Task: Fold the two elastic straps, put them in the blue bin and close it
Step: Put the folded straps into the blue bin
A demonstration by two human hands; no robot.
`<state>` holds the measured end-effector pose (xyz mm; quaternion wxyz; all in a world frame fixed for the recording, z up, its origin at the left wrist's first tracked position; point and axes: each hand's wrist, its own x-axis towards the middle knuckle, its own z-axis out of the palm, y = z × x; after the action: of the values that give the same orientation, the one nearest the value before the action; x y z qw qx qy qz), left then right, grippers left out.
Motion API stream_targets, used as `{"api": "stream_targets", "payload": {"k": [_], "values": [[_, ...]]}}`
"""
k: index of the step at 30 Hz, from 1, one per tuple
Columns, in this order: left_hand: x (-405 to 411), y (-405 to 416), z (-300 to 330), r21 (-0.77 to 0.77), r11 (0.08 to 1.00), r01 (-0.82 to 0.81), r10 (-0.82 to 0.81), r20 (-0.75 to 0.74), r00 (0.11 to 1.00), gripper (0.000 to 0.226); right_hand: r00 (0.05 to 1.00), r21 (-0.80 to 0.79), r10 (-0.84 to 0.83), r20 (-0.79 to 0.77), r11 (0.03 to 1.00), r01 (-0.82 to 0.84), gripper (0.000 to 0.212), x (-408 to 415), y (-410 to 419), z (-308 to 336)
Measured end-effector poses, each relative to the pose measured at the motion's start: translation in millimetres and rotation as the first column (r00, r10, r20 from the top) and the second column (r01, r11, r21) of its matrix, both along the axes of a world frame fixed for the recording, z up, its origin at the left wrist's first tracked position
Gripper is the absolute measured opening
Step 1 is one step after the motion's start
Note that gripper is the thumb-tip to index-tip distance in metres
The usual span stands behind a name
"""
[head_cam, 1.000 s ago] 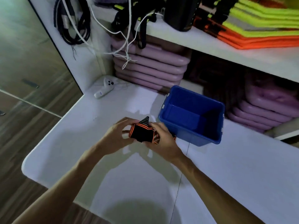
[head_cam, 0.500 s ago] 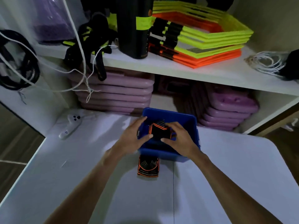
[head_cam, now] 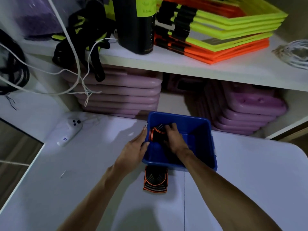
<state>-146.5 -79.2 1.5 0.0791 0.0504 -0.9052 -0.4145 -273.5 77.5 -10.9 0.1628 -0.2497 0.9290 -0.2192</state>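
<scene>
Nearest, the second folded strap (head_cam: 155, 180) lies on the table (head_cam: 250, 180), below both wrists. Beyond, the left hand (head_cam: 135, 150), fingers together, braces the blue bin (head_cam: 205, 124); the right hand (head_cam: 174, 139) presses the first strap (head_cam: 155, 135) inside (grip unclear). Released loosely, its elastic could unfold.

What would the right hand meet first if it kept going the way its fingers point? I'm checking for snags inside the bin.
The right hand, on the folded strap, points toward the blue bin's far wall; that wall likely comes first, though depth is unclear.
</scene>
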Motion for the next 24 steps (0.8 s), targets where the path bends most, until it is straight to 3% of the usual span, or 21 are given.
{"api": "stream_targets", "payload": {"k": [6,11,14,16,18,20,22,24], "values": [[6.1,5.0,7.4,-0.012,1.000,0.000,0.000,-0.008,1.000,0.054,0.995,-0.092,-0.076,0.070,0.992,0.083,0.076,6.1,3.9,2.9],[23.5,12.7,16.2,-0.002,0.995,-0.096,0.096,-0.042,0.995,0.051,0.982,-0.154,-0.141,0.126,0.975,0.160,0.088,19.1,11.7,29.8],[53.4,21.8,12.1,0.015,0.977,-0.213,0.214,-0.081,0.974,0.048,0.985,-0.253,-0.160,0.065,0.952,0.171,0.062,44.5,30.3,56.7],[81.4,25.5,-1.6,-0.012,0.971,-0.238,0.235,-0.112,0.966,0.043,0.979,-0.404,-0.191,-0.075,0.903,0.145,0.045,75.0,48.8,66.2],[106.5,28.6,-19.4,-0.084,0.981,-0.176,0.164,-0.132,0.978,0.041,0.957,-0.509,-0.218,-0.190,0.856,0.094,0.032,112.7,68.2,64.6],[121.9,31.8,-34.6,-0.166,0.985,-0.048,0.030,-0.105,0.994,0.047,0.963,-0.504,-0.175,-0.205,0.862,0.050,0.027,147.4,84.0,50.0],[125.4,33.8,-43.5,-0.253,0.962,0.105,-0.118,-0.037,0.992,0.063,0.988,-0.413,-0.093,-0.127,0.910,0.032,0.037,169.7,93.5,28.1],[118.8,36.3,-48.4,-0.291,0.937,0.193,-0.188,0.046,0.981,0.078,0.999,-0.298,-0.024,-0.024,0.954,0.016,0.061,179.3,96.9,5.5]]}}
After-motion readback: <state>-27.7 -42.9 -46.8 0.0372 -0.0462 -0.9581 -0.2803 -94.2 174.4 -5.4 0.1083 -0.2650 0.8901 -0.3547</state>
